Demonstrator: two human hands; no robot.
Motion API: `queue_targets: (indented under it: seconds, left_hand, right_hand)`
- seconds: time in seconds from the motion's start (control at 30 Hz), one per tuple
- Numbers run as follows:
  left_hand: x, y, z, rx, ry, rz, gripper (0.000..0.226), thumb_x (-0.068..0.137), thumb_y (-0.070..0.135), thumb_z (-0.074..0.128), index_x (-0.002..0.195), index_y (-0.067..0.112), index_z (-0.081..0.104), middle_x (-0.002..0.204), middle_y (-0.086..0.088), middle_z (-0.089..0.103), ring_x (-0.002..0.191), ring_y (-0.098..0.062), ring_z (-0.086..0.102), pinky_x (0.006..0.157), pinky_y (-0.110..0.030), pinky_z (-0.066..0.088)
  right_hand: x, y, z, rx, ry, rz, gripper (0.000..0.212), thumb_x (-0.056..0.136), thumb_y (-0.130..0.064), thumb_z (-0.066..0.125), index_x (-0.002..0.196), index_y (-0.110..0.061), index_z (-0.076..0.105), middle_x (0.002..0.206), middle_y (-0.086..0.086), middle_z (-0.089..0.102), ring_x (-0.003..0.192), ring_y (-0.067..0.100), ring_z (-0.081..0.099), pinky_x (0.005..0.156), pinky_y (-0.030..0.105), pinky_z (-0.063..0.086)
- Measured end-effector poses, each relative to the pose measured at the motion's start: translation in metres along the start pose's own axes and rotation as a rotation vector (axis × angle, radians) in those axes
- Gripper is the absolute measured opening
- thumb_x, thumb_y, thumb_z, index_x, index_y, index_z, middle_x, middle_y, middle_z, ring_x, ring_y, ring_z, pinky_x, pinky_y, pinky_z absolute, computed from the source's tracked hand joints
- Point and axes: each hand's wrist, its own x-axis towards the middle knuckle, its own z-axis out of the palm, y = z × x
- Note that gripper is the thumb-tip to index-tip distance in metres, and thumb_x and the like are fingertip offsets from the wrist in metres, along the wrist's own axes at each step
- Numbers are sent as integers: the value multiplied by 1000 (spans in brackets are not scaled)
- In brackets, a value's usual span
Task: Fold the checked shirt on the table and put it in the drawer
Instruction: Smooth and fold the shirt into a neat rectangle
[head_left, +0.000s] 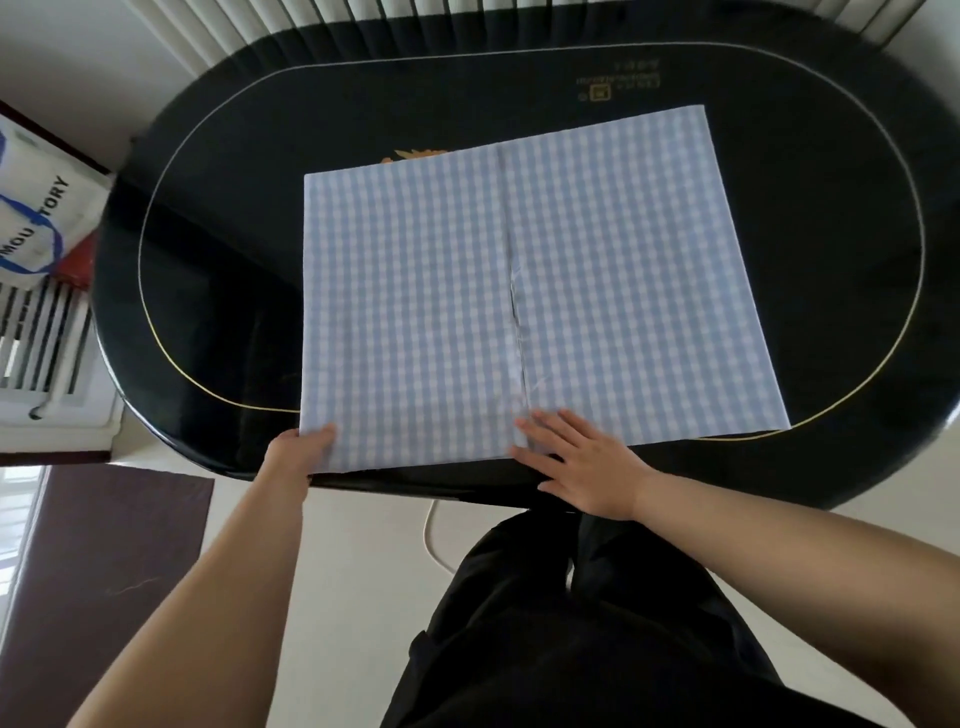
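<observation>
The black oval table (218, 291) carries the checked shirt (519, 280), which lies flat as a broad rectangle across the table's middle, its near edge along the table's near edge and its far right corner reaching toward the far edge. A seam or overlap runs down its centre from far to near. The cloth looks thin, light and limp, likely to sag and slide on the glossy top, so it is best taken at the corners or along an edge with both hands. The left hand (306, 447) pinches the shirt's near left corner, thumb on top and fingers hidden beneath. The right hand (576, 462) lies released, fingers straight and spread, pressing the near edge beside the seam.
</observation>
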Motion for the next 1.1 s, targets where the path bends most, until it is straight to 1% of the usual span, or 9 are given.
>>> queue_targets:
  seconds: [0.23, 0.33, 0.43, 0.53, 0.63, 0.8, 0.9, 1.0, 1.1]
  left_hand:
    - [-67, 44, -8, -86, -361, 323, 29, 88, 5, 60, 115, 16, 57, 114, -5, 65, 100, -20, 63, 84, -35, 50]
    - [-113, 70, 21, -16, -391, 480, 29, 76, 9, 65, 101, 22, 60, 104, -2, 68, 98, -21, 65, 85, -36, 52]
    - [-167, 98, 73, 205, -405, 687, 28, 80, 7, 59, 104, 20, 53, 110, 6, 58, 97, -15, 60, 78, -28, 47]
    - [-208, 112, 138, 546, -399, 899, 32, 84, 8, 53, 115, 17, 53, 127, 8, 31, 93, -19, 55, 76, -28, 44]
    - [-232, 107, 192, 740, -498, 996, 36, 85, 16, 52, 120, 20, 49, 143, 1, 19, 87, -26, 61, 76, -35, 50]
    - [-246, 89, 251, 835, -677, 1057, 15, 87, 22, 53, 99, 19, 46, 154, 1, 19, 104, -29, 57, 83, -40, 47]
    - [-243, 87, 266, 905, -622, 1035, 13, 91, 19, 45, 103, 17, 47, 148, 3, 31, 109, -31, 55, 83, -38, 44]
    - [-244, 93, 276, 941, -581, 1026, 20, 94, 19, 40, 113, 15, 46, 144, 2, 38, 108, -33, 56, 79, -37, 41]
    - [-255, 98, 279, 952, -545, 1091, 19, 95, 18, 40, 112, 13, 45, 145, 0, 36, 88, -31, 58, 68, -38, 42]
  right_hand:
    - [-6, -8, -15, 120, -213, 40, 70, 89, -65, -6, 151, -33, -9, 157, -5, -24, 139, 13, -37, 114, 38, -25]
    - [-6, -9, -46, 431, -206, 155, 56, 98, -56, 16, 150, -36, 20, 161, -12, 1, 149, 13, -1, 122, 40, 3]
    - [-11, 3, -82, 973, 110, 589, 33, 99, -45, 38, 132, -40, 44, 131, -18, 52, 117, 7, 53, 97, 31, 42]
    - [-25, 45, -114, 1326, 528, 954, 23, 102, -39, 37, 107, -28, 57, 104, -5, 67, 95, 14, 65, 84, 33, 49]
    - [-55, 97, -131, 1603, 586, 1168, 47, 102, -48, 23, 101, -19, 61, 94, -3, 71, 85, 13, 66, 76, 29, 44]
    - [-92, 141, -125, 1697, 340, 1240, 74, 91, -71, 7, 106, -26, 63, 98, -7, 73, 97, 12, 65, 95, 39, 34]
    - [-88, 148, -131, 1635, 159, 1109, 65, 89, -73, 20, 111, -28, 62, 106, -6, 69, 100, 13, 65, 98, 39, 38]
    - [-72, 147, -140, 1454, 32, 966, 47, 89, -58, 53, 106, -16, 67, 97, 1, 71, 86, 18, 68, 88, 37, 51]
    - [-61, 147, -141, 1206, 169, 921, 19, 90, -29, 63, 84, -12, 66, 71, -3, 68, 64, 13, 60, 69, 33, 48]
